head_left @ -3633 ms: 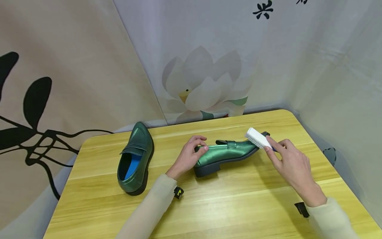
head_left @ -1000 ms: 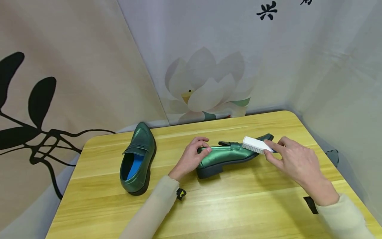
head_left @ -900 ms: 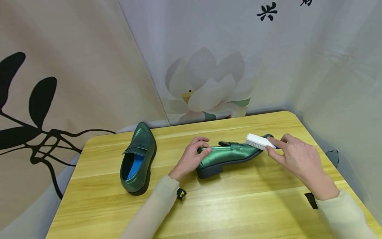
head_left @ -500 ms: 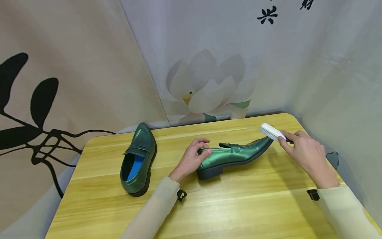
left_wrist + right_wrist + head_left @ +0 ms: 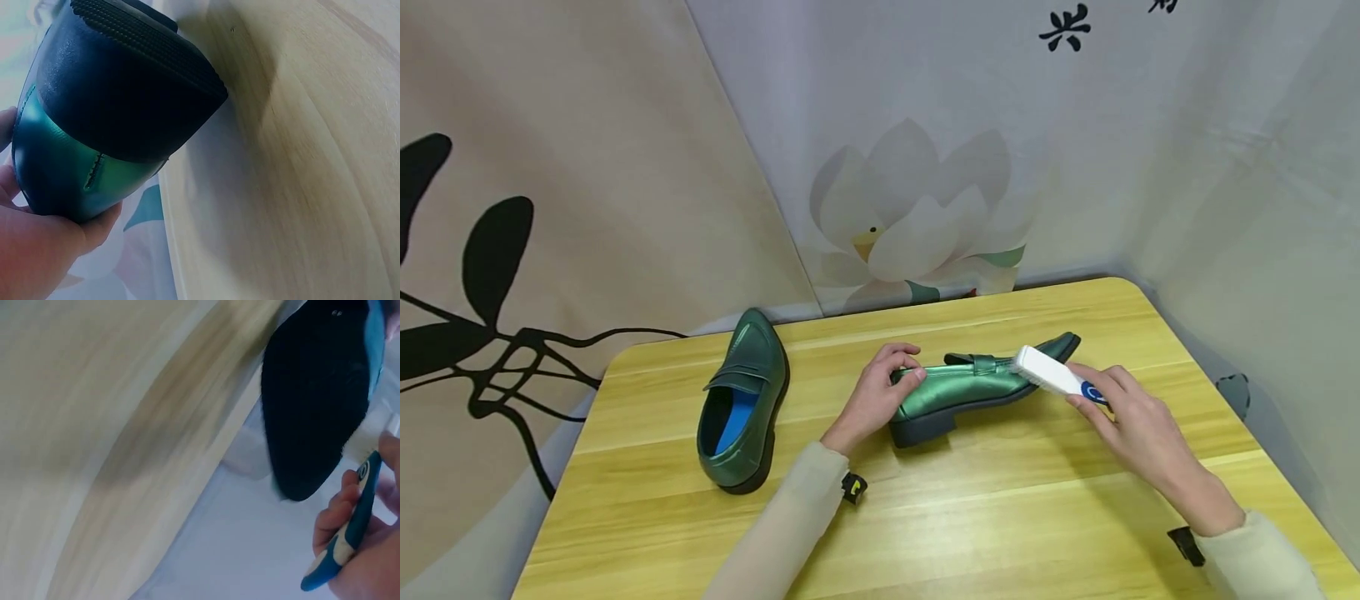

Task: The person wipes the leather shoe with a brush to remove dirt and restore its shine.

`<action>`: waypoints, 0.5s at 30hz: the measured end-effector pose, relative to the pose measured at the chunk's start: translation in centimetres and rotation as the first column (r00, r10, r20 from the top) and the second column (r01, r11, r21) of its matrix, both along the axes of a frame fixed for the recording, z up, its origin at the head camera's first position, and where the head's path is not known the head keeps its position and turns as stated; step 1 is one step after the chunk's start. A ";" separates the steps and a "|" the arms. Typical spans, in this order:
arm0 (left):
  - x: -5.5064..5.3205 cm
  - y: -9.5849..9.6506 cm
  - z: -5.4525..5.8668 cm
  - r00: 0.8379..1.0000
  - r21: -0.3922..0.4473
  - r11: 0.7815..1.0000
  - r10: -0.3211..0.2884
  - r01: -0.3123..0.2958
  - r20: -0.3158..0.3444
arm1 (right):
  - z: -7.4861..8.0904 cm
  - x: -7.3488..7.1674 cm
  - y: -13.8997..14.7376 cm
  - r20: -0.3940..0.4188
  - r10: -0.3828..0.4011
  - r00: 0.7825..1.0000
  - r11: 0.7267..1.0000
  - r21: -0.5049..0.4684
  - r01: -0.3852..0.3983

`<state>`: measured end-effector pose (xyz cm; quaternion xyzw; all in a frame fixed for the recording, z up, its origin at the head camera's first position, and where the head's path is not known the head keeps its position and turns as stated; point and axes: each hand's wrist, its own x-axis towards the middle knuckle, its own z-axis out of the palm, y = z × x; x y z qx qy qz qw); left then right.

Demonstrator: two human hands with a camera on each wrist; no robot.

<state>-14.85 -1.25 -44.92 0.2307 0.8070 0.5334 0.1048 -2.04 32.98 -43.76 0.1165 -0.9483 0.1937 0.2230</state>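
Since half a second ago, my right hand (image 5: 1138,421) has brought the white brush (image 5: 1051,372) back from beyond the toe onto the vamp. My left hand (image 5: 874,397) pinches the tilted green loafer (image 5: 977,385) at its heel; long axis runs left-right, toe nearer my right hand, which grips the brush handle.

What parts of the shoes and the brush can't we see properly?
- Brush bristles: head view, they face away, against the held shoe.
- Brush in the right wrist view: only the blue handle shows, blurred; the right hand covers the rest.
- Held shoe's inside: turned away in every view.
- Left hand fingers: left wrist view, cut off by the edge.
- Other shoe: far side hidden.
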 end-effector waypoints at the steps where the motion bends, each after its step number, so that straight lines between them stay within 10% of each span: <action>1: 0.0 0.0 0.0 1.000 0.002 1.000 0.002 -0.002 0.000 | -0.1 -0.2 0.3 0.020 -0.023 1.000 1.000 -0.011 0.024; 11: -0.1 -0.1 -0.3 1.000 0.023 1.000 -0.002 0.002 -0.022 | -0.3 -2.2 3.6 0.121 -0.230 0.966 0.972 -0.013 0.233; 15: -0.1 -0.2 -0.4 1.000 0.027 1.000 -0.008 0.009 -0.025 | 0.0 -2.1 2.4 0.036 -0.207 0.978 0.978 0.002 0.207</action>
